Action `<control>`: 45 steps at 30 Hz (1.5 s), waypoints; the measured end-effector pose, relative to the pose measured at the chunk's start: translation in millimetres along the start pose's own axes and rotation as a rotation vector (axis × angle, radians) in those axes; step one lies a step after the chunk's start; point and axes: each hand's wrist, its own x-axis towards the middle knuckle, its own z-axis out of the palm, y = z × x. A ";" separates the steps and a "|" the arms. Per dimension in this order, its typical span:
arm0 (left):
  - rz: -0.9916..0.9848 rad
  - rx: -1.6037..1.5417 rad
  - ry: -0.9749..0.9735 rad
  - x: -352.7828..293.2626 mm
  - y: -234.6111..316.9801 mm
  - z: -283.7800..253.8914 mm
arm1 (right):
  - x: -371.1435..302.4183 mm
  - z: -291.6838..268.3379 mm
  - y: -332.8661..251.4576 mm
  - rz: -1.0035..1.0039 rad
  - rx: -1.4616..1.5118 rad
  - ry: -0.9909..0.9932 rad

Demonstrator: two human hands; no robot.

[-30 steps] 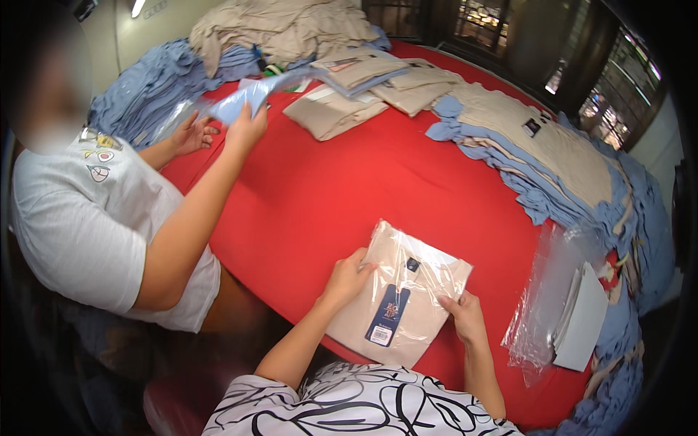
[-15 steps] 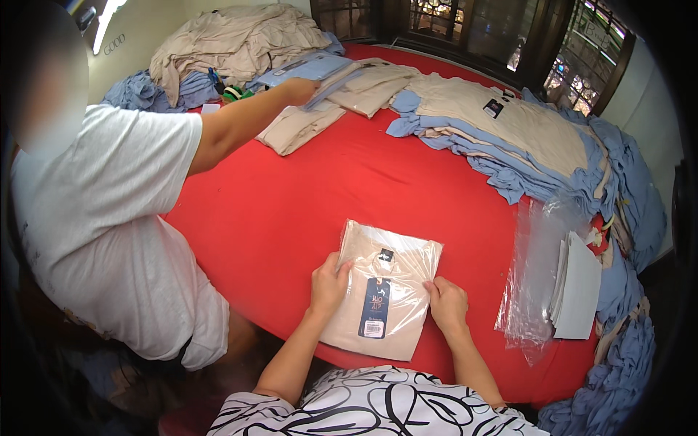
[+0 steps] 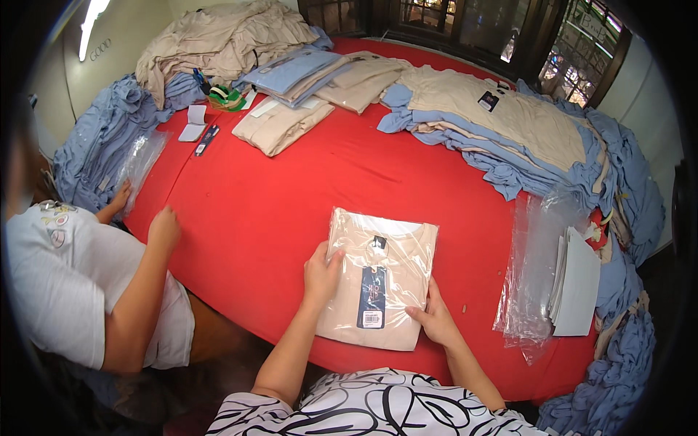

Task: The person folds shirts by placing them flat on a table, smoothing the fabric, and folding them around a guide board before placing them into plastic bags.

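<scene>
A folded beige shirt in a clear plastic bag (image 3: 396, 294) lies in front of me near the table's front edge. A dark blue hang tag (image 3: 371, 294) with a white sticker shows through the plastic, below the collar. My left hand (image 3: 322, 276) is closed on the bag's left edge. On the opposite edge, my right hand (image 3: 436, 316) grips with its thumb on top and fingers partly hidden beneath.
Bagged shirts (image 3: 294, 73) are stacked far left, beside a green tape dispenser (image 3: 225, 98). Loose shirts (image 3: 494, 123) are piled far right. Plastic bags (image 3: 527, 276) and white sheets (image 3: 578, 287) lie at right. A co-worker's hand (image 3: 166, 227) is at left, near more plastic bags (image 3: 142, 163).
The bagged shirt and my hands have shifted slightly left and away from me. My right hand sits lower on its edge. The co-worker has drawn back from the far stack toward the left bags.
</scene>
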 end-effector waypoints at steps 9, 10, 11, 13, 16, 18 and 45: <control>-0.354 -0.352 -0.335 48.8 -9.8 -52.5 | 27.5 -21.3 -29.4 0.079 0.343 0.039; -0.311 -0.431 -0.193 70.5 -20.6 -57.2 | 29.9 -21.3 -30.6 0.082 0.331 0.041; -0.218 -0.529 -0.009 98.6 -28.7 -60.5 | 33.1 -22.3 -31.9 0.087 0.321 0.041; -0.154 -0.596 0.237 169.6 -41.6 -80.0 | 40.7 -21.9 -30.3 0.096 0.279 0.056; -0.122 -0.582 0.472 242.5 -49.8 -91.5 | 40.5 -22.1 -18.8 0.098 0.227 0.094; -0.079 -0.486 0.488 260.5 -42.7 -82.1 | 37.2 -22.6 -20.3 0.106 0.250 0.125; 0.440 0.110 0.174 152.9 -9.6 11.8 | 373.2 -180.2 -206.4 -0.242 -1.143 0.776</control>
